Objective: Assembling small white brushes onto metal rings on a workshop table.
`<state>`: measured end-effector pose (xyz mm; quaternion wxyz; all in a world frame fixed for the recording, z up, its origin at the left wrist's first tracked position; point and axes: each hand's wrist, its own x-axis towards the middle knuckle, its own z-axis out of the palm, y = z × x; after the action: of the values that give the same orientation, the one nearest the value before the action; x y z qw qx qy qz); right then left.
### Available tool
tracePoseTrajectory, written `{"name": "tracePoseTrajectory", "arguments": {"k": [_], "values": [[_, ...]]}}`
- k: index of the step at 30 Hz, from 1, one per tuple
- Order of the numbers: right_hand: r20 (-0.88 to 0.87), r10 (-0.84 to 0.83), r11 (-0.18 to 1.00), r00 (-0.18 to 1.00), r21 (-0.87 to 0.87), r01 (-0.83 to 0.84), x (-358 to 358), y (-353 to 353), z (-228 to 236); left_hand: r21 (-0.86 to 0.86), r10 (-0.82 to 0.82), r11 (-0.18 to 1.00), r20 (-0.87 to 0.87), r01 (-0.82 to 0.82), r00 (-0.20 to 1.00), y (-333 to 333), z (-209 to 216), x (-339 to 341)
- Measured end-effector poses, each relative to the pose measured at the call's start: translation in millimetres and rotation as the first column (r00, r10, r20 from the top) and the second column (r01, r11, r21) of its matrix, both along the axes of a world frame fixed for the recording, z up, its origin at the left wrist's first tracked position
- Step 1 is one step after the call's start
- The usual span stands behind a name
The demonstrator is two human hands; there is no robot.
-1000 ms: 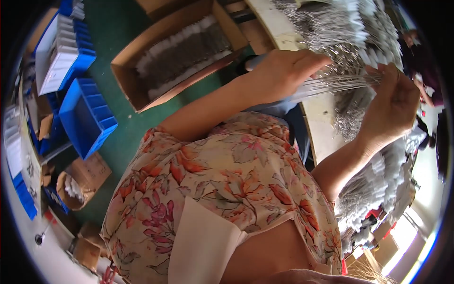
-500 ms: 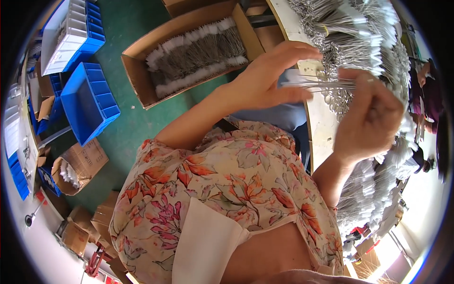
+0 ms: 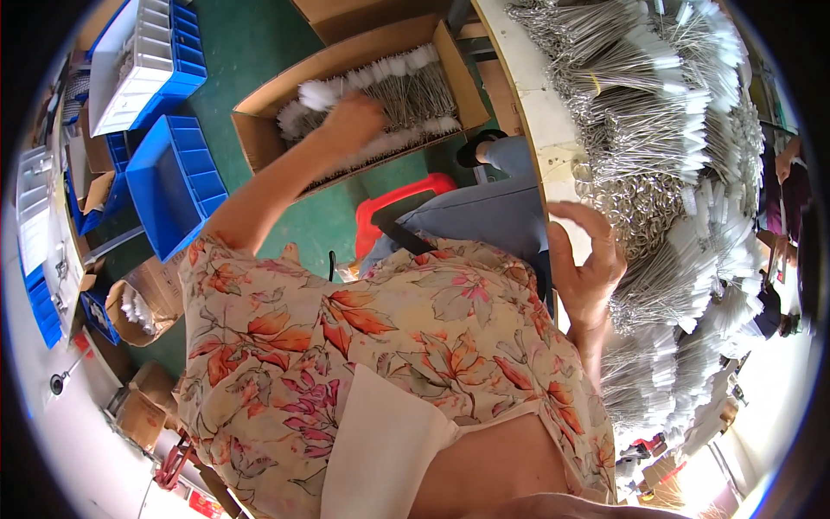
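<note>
Left hand (image 3: 356, 119) over white-tipped wires (image 3: 419, 93), grip unclear; right fingers (image 3: 593, 223) spread, carton (image 3: 162, 287) print illegible

- I can read no words, numbers or signs from here.
- Any print on the small carton (image 3: 164, 290) near the green floor's (image 3: 251, 52) left edge is too small for me.
- The red panel (image 3: 205, 505) looks too blurred to read.

Shiny metal wires (image 3: 648, 125), matt cardboard box (image 3: 467, 86)
</note>
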<state>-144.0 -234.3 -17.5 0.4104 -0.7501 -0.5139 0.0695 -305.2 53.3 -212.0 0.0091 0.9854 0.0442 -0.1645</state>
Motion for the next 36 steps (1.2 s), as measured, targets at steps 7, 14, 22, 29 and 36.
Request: {"name": "tracePoseTrajectory", "arguments": {"k": [7,14,22,29,36], "values": [[-0.142,-0.195,0.978,0.97,-0.099,0.182,18,-49,-16,-0.25,0.046,0.96,-0.313,-0.129,0.949,-62,16,23],[-0.148,-0.279,0.957,0.949,0.039,0.288,54,-96,-8,-0.97,-0.474,0.213,-0.21,-0.121,0.855,-92,213,192],[-0.137,-0.71,0.68,0.691,0.125,0.723,78,-209,29,-0.724,-0.001,0.654,0.287,0.218,0.958,-79,265,458],[-0.04,-0.89,0.45,0.453,0.078,0.89,139,-296,62,0.074,-0.312,0.947,0.455,0.314,0.834,-85,234,534],[0.269,-0.9,0.287,0.344,-0.231,0.93,240,-338,39,-0.343,0.152,0.776,0.916,0.53,0.37,-73,261,536]]}}
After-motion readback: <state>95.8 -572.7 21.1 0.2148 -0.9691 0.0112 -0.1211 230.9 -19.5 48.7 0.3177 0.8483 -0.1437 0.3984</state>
